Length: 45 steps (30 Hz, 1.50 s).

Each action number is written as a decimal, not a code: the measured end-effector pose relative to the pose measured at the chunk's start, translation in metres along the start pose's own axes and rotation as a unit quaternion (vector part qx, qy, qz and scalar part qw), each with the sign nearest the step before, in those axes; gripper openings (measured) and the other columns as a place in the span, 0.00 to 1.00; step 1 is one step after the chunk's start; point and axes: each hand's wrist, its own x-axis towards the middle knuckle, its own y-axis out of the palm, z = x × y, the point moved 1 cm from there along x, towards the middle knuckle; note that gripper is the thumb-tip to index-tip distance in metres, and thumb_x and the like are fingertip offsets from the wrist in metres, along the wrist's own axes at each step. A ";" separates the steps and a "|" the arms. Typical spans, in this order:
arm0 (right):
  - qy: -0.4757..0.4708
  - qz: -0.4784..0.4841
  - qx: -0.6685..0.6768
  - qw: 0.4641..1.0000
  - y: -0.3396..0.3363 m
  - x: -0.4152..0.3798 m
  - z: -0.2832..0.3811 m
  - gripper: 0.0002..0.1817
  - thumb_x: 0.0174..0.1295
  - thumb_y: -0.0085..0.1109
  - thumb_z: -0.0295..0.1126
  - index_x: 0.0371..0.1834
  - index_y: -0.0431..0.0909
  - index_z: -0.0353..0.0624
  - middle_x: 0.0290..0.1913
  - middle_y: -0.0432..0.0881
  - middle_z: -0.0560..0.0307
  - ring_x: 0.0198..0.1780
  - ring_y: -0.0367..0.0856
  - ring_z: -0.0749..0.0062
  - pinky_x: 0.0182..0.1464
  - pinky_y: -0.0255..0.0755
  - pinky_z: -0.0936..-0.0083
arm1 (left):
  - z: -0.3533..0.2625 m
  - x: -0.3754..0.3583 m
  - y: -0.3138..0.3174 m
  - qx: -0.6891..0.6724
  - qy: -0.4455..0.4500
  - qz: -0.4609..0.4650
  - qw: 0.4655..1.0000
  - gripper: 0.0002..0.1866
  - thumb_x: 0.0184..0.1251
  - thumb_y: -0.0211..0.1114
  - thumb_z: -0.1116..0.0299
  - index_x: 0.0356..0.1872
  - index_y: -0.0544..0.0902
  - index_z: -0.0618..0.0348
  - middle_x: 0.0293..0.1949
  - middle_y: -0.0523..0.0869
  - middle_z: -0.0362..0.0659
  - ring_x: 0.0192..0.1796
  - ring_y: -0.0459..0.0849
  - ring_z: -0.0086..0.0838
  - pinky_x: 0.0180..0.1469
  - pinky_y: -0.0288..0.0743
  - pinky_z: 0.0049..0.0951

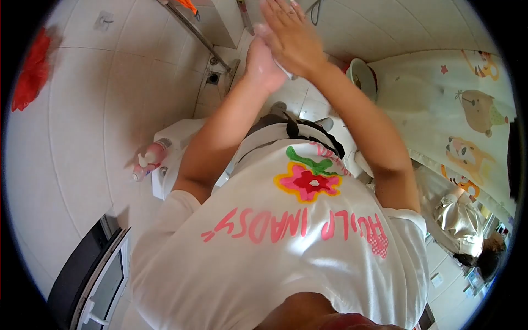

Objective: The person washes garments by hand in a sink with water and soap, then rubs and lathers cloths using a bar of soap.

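Observation:
My left hand [263,65] and my right hand [294,41] are raised together at the top of the view. The right hand lies across the left with its fingers stretched out, and it is slightly smeared by motion. Most of the left hand's fingers are hidden behind it. A small white edge [287,72] shows between the two hands near the wrists; what it belongs to I cannot make out. Below them is the white T-shirt [286,242] I wear, with a flower and pink lettering.
Pink pump bottles [151,157] stand at the left on a white fixture [179,137]. A metal pole [192,30] slants near the tiled wall. On the right are a basin [362,77], an animal-print curtain [440,104] and a person in cream clothing [462,217]. A red bag [32,71] hangs far left.

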 end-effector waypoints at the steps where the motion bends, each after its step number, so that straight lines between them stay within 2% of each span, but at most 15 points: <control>1: 0.029 -0.005 0.055 0.998 0.005 -0.005 0.010 0.34 0.71 0.44 0.46 0.75 0.56 0.37 0.77 0.56 0.48 0.78 0.53 0.58 0.77 0.44 0.58 | 0.003 0.011 -0.028 0.011 0.026 0.096 0.995 0.28 0.77 0.39 0.53 0.69 0.65 0.60 0.69 0.69 0.51 0.72 0.66 0.42 0.74 0.56 0.42; 2: 0.009 0.011 0.088 0.996 0.002 -0.016 0.021 0.34 0.71 0.44 0.47 0.75 0.57 0.37 0.77 0.56 0.48 0.77 0.53 0.58 0.77 0.43 0.58 | -0.003 0.012 -0.030 0.024 0.049 0.191 0.980 0.28 0.77 0.39 0.54 0.69 0.65 0.61 0.69 0.70 0.51 0.72 0.66 0.41 0.74 0.56 0.41; 3: -0.010 0.024 0.120 0.992 -0.006 -0.028 0.031 0.34 0.71 0.44 0.48 0.74 0.57 0.37 0.77 0.56 0.48 0.77 0.54 0.57 0.77 0.43 0.57 | -0.004 0.016 -0.033 -0.067 -0.001 0.032 0.997 0.29 0.77 0.40 0.53 0.68 0.66 0.64 0.68 0.71 0.49 0.72 0.67 0.39 0.73 0.59 0.42; 9: 0.044 -0.044 -0.019 0.998 0.000 -0.002 -0.001 0.37 0.67 0.48 0.45 0.76 0.55 0.38 0.77 0.57 0.48 0.77 0.55 0.56 0.77 0.44 0.54 | 0.001 -0.001 0.006 0.023 -0.021 -0.069 0.997 0.29 0.76 0.42 0.48 0.70 0.66 0.56 0.67 0.72 0.47 0.69 0.70 0.41 0.72 0.61 0.45; 10: 0.009 -0.041 0.037 0.998 -0.008 -0.001 0.007 0.36 0.68 0.47 0.46 0.75 0.56 0.38 0.77 0.57 0.48 0.77 0.55 0.56 0.77 0.44 0.55 | -0.001 0.000 0.012 0.035 -0.007 -0.047 0.998 0.30 0.75 0.45 0.47 0.69 0.66 0.55 0.66 0.74 0.46 0.69 0.70 0.41 0.71 0.62 0.46; 11: -0.021 -0.032 0.095 0.995 -0.012 -0.011 0.024 0.35 0.69 0.46 0.46 0.75 0.57 0.38 0.77 0.57 0.48 0.77 0.55 0.56 0.77 0.44 0.56 | -0.014 0.002 0.003 0.075 0.068 0.218 0.971 0.30 0.77 0.39 0.48 0.70 0.65 0.55 0.68 0.72 0.45 0.70 0.68 0.42 0.72 0.60 0.48; 14: -0.075 0.020 0.111 0.991 -0.013 -0.024 0.036 0.33 0.70 0.46 0.47 0.73 0.59 0.37 0.76 0.58 0.46 0.77 0.54 0.55 0.77 0.44 0.60 | -0.042 -0.003 -0.017 -0.013 -0.014 0.020 1.000 0.28 0.78 0.37 0.51 0.73 0.62 0.53 0.72 0.66 0.43 0.73 0.64 0.37 0.75 0.54 0.45; 20: 0.029 0.022 0.113 0.993 0.020 -0.012 0.046 0.32 0.69 0.45 0.42 0.75 0.57 0.43 0.76 0.57 0.46 0.77 0.54 0.55 0.78 0.43 0.58 | -0.026 -0.021 -0.011 0.022 0.004 -0.004 1.000 0.32 0.77 0.35 0.48 0.73 0.59 0.58 0.74 0.63 0.47 0.74 0.61 0.41 0.75 0.54 0.45; 23: -0.069 0.012 0.109 0.992 0.007 -0.034 0.049 0.34 0.66 0.50 0.43 0.73 0.59 0.39 0.75 0.60 0.46 0.76 0.56 0.56 0.77 0.45 0.58 | -0.046 -0.019 -0.036 -0.059 -0.055 0.073 0.994 0.32 0.77 0.36 0.48 0.73 0.62 0.58 0.73 0.64 0.46 0.74 0.62 0.40 0.76 0.53 0.43; 27: 0.034 -0.027 0.025 0.999 0.019 -0.022 0.044 0.35 0.65 0.53 0.42 0.73 0.59 0.38 0.75 0.60 0.46 0.76 0.57 0.56 0.77 0.48 0.58 | -0.026 -0.023 -0.022 -0.038 -0.083 -0.038 0.995 0.31 0.78 0.39 0.49 0.72 0.62 0.60 0.74 0.62 0.49 0.75 0.60 0.42 0.76 0.50 0.45; 30: 0.022 -0.007 0.068 0.997 0.008 -0.036 0.056 0.33 0.66 0.52 0.42 0.72 0.61 0.37 0.74 0.62 0.45 0.75 0.58 0.55 0.76 0.50 0.58 | -0.041 -0.013 -0.032 -0.005 -0.066 0.044 0.997 0.30 0.78 0.38 0.50 0.72 0.63 0.59 0.73 0.65 0.48 0.75 0.61 0.39 0.75 0.51 0.44; 34: 0.012 -0.005 0.083 0.997 -0.007 -0.036 0.030 0.31 0.67 0.52 0.40 0.72 0.62 0.40 0.73 0.64 0.46 0.75 0.59 0.56 0.75 0.51 0.58 | -0.038 -0.006 -0.052 -0.259 -0.166 0.180 0.934 0.31 0.78 0.39 0.49 0.71 0.62 0.62 0.73 0.65 0.50 0.75 0.61 0.42 0.73 0.58 0.43; 35: 0.048 -0.038 0.056 0.997 -0.006 -0.025 0.030 0.31 0.67 0.52 0.40 0.72 0.62 0.41 0.73 0.64 0.47 0.75 0.59 0.56 0.75 0.52 0.58 | -0.033 -0.019 -0.011 0.025 -0.108 -0.055 0.992 0.32 0.78 0.38 0.49 0.70 0.63 0.64 0.72 0.66 0.51 0.75 0.61 0.43 0.72 0.60 0.42; 40: -0.040 0.012 0.148 0.988 -0.011 -0.038 0.059 0.33 0.67 0.50 0.45 0.71 0.62 0.38 0.74 0.62 0.49 0.75 0.58 0.56 0.77 0.47 0.59 | -0.047 -0.012 -0.026 -0.009 -0.098 0.026 0.995 0.30 0.77 0.37 0.54 0.68 0.64 0.68 0.69 0.69 0.53 0.73 0.65 0.44 0.75 0.55 0.44; 45: 0.050 -0.017 -0.030 0.998 0.001 -0.007 0.051 0.34 0.70 0.42 0.49 0.72 0.61 0.37 0.76 0.59 0.49 0.78 0.53 0.58 0.77 0.45 0.58 | -0.045 -0.041 0.004 0.051 -0.073 -0.037 0.995 0.31 0.78 0.34 0.49 0.72 0.60 0.61 0.73 0.64 0.51 0.74 0.62 0.40 0.75 0.54 0.44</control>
